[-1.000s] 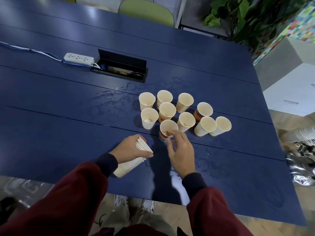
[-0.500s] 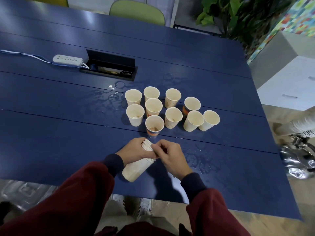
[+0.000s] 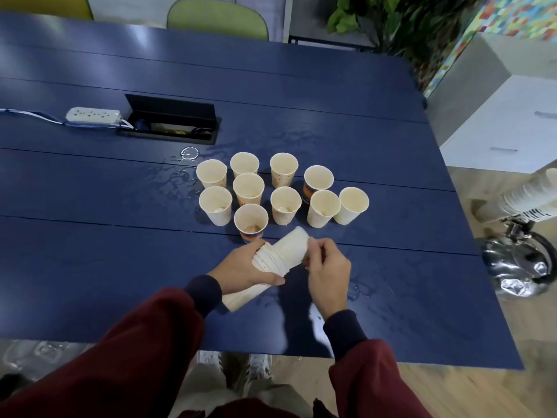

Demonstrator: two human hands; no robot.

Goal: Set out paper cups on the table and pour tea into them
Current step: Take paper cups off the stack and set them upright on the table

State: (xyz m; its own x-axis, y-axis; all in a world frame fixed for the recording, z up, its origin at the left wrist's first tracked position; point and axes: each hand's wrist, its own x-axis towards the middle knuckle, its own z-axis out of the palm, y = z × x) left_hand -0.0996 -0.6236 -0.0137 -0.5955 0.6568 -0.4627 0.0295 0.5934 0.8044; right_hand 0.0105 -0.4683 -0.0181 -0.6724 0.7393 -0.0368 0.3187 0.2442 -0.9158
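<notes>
bench point(image 3: 90, 267): 1, dark blue, wet patches point(image 3: 180, 179) left of the cup group
cabinet point(image 3: 509, 125): 1, white, off the bench's right side
chairs: 2 at the far edge, one green point(image 3: 217, 16), one yellow point(image 3: 45, 4)
sleeves: 2, dark red, at the near edge
cable box point(image 3: 171, 123): 1, black, lid up, set in the bench
left hand point(image 3: 241, 268): grip closed round the cup stack, just behind its rim end
right hand point(image 3: 327, 273): grip pinching the single cup, fingers curled on its side
cup stack point(image 3: 245, 294): 1, nested paper cups, tilted, lifted over the near part of the bench; cup count can't tell
power strip point(image 3: 93, 114): 1, white, left of the cable box
standing cups point(image 3: 248, 188): 10, upright, mouths up, close cluster mid-bench, just beyond both hands; a few hold a little something at the bottom
single cup point(image 3: 291, 247): 1, sticks partly out of the stack's rim end, between the two hands, near the closest standing cup
</notes>
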